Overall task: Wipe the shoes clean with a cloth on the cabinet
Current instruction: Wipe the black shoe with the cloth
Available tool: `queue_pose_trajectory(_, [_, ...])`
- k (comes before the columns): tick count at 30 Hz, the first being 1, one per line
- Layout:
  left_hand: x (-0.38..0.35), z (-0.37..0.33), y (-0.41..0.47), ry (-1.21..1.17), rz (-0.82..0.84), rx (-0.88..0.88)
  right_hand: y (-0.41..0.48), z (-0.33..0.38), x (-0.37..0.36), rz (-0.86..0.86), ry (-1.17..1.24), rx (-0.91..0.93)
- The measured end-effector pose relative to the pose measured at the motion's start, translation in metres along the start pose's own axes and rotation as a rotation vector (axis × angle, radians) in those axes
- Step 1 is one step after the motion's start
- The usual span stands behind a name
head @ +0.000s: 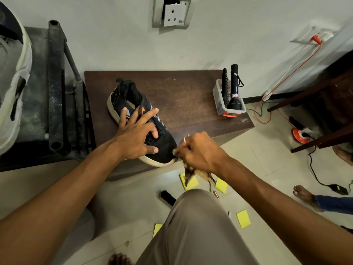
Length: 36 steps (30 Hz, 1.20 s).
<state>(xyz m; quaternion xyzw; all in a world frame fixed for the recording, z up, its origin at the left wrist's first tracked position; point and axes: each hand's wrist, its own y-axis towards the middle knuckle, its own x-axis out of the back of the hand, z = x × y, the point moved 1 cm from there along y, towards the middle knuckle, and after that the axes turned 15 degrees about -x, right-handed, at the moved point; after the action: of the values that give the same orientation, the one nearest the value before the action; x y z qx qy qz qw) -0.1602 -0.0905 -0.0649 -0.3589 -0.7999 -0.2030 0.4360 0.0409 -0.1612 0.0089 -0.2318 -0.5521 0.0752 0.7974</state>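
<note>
At six o'clock, nearest you, your grey-trousered knee (194,226) rises over the floor (267,150), where yellow paper slips (243,219) and a black brush (168,197) lie. Just beyond, your right hand (200,152) has its grip closed tight around a crumpled cloth (188,174). The cloth's loose end hangs below the fist, and its bunched part touches the toe of the shoe (164,144). Your left hand (137,138) lies on top of the shoe with fingers spread, its grip wide and clasping nothing, the palm pressing down over the laces. The black shoe with its pale sole rests on the dark brown tabletop (191,92) of the cabinet, toe at the near edge, heel towards eleven o'clock. At two o'clock on the tabletop stands a clear box (219,100) holding a black torch (234,92). At twelve o'clock a wall socket (172,14) sits crooked in its frame.
</note>
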Motion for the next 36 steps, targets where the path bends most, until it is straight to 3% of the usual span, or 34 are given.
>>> queue_pose_trajectory(2, [0.000, 0.000, 0.000, -0.003, 0.000, -0.002, 0.003, 0.007, 0.001, -0.206, 0.043, 0.093])
queue_pose_trajectory(4, [0.000, -0.001, -0.001, 0.013, 0.001, -0.005, 0.006, 0.011, -0.014, -0.268, -0.031, 0.215])
queue_pose_trajectory(12, [-0.004, 0.000, 0.002, -0.005, -0.016, -0.057, -0.011, 0.015, -0.021, -0.071, -0.174, 0.151])
queue_pose_trajectory(16, [-0.004, 0.002, 0.001, 0.008, -0.008, -0.087, 0.005, 0.030, -0.021, -0.181, -0.163, 0.281])
queue_pose_trajectory(20, [-0.005, 0.004, 0.001, -0.037, -0.024, -0.088, -0.009, 0.031, -0.041, -0.121, -0.308, 0.242])
queue_pose_trajectory(25, [-0.004, 0.006, 0.002, -0.063, -0.018, -0.086, 0.003, 0.036, -0.012, 0.039, -0.269, 0.077])
queue_pose_trajectory(28, [-0.004, 0.009, 0.002, -0.085, -0.011, -0.092, 0.005, 0.042, -0.014, -0.051, -0.156, 0.203])
queue_pose_trajectory(30, [-0.004, 0.012, 0.001, -0.093, -0.011, -0.100, -0.002, 0.042, -0.030, -0.031, -0.213, 0.298])
queue_pose_trajectory(36, [-0.006, 0.014, -0.002, -0.104, -0.044, -0.128, -0.005, 0.029, -0.014, 0.117, -0.230, 0.201])
